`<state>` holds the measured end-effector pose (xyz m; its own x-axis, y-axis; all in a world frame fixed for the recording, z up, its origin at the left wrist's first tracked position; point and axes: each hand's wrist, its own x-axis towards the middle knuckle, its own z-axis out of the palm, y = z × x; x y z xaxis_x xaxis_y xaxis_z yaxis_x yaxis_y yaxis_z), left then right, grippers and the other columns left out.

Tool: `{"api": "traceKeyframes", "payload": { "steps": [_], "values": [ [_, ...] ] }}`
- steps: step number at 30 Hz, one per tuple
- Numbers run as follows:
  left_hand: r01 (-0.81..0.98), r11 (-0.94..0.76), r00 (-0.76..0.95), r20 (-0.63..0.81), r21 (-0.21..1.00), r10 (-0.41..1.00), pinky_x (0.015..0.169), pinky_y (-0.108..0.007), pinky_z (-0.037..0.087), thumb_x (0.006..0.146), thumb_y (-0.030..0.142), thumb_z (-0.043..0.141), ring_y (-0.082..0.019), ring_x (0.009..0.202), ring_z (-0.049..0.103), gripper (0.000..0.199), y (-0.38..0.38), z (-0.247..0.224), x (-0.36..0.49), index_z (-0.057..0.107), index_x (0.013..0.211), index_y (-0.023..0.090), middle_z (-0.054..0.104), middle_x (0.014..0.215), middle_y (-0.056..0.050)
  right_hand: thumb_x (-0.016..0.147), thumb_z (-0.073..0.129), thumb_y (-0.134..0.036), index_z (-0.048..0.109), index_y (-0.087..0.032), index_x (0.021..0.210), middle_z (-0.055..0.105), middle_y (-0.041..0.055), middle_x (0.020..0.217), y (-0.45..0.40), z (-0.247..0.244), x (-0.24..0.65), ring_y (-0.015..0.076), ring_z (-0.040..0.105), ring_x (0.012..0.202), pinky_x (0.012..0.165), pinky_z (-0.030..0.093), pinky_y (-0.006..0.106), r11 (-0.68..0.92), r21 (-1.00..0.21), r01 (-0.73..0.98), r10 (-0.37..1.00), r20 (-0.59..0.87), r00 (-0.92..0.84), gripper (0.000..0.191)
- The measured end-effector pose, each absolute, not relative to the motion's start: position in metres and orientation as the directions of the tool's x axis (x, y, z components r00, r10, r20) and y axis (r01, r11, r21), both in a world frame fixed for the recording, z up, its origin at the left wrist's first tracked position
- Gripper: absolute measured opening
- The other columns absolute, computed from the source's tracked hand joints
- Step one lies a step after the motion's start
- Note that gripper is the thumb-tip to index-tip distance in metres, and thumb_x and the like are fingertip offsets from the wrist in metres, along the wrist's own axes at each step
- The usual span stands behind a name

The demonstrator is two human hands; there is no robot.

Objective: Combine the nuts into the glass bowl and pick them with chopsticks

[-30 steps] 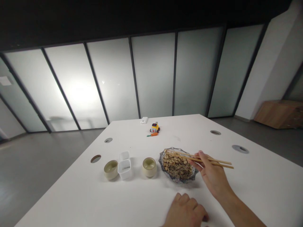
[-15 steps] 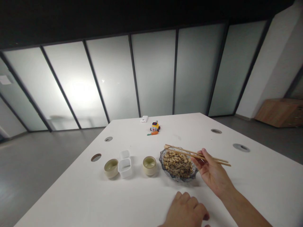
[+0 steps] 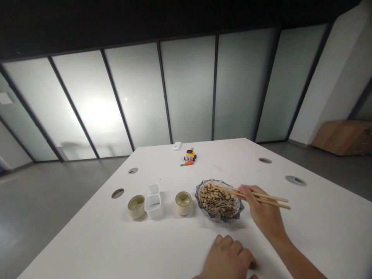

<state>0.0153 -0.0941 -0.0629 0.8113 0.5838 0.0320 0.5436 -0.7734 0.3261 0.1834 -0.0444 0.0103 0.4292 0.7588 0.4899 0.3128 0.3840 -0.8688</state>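
My right hand point(image 3: 265, 217) grips a pair of wooden chopsticks point(image 3: 271, 198). Their thin ends reach left over the nuts, at the back of a scalloped clear glass bowl point(image 3: 203, 207). Pale shelled-looking nuts point(image 3: 209, 195) fill the bowl's back and left. Dark striped seeds, like sunflower seeds point(image 3: 222, 208), lie toward its front. Whether the tips pinch a nut is too small to tell. My left hand point(image 3: 228, 257) rests on the table in front of the bowl, fingers curled under and nothing visible in it.
Left of the bowl stand a beige cup point(image 3: 183, 204), a white two-part plastic container point(image 3: 153, 207) and another beige cup point(image 3: 136, 207). Farther back on the white table point(image 3: 122, 240) are a toy vehicle point(image 3: 190, 155), an orange carrot-shaped item point(image 3: 187, 164) and a white box-like device point(image 3: 177, 146).
My right hand has shifted slightly right, and the chopstick tips have dropped from above the bowl's back left rim to the nuts inside. My left hand stays in place.
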Motion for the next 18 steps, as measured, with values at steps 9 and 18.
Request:
{"api": "traceKeyframes", "payload": {
  "steps": [9,18],
  "values": [
    [0.568,-0.764,0.806,-0.016,0.306,0.592,0.099,-0.042,0.047,0.096,0.052,0.07,-0.031,0.115,0.065,0.038,-0.095,-0.06,0.016,0.069,0.119,0.022,0.073,0.12,-0.008,0.109,0.052,-0.04,0.067,-0.024,0.079,0.068,0.0,0.071,-0.065,0.029,0.173,0.016,0.067,0.064,0.061,0.05,0.028,0.524,-0.417,0.743,0.514,0.85,0.115,0.037],
    [0.574,-0.754,0.8,-0.019,0.319,0.6,0.102,-0.044,0.047,0.096,0.052,0.068,-0.032,0.115,0.064,0.038,-0.095,-0.058,0.016,0.069,0.119,0.022,0.073,0.12,-0.009,0.109,0.054,-0.031,0.066,-0.024,0.081,0.065,-0.0013,0.073,-0.064,0.024,0.168,0.0145,0.066,0.065,0.063,0.053,0.026,0.629,-0.434,0.645,0.598,0.8,-0.045,0.032]
  ]
}}
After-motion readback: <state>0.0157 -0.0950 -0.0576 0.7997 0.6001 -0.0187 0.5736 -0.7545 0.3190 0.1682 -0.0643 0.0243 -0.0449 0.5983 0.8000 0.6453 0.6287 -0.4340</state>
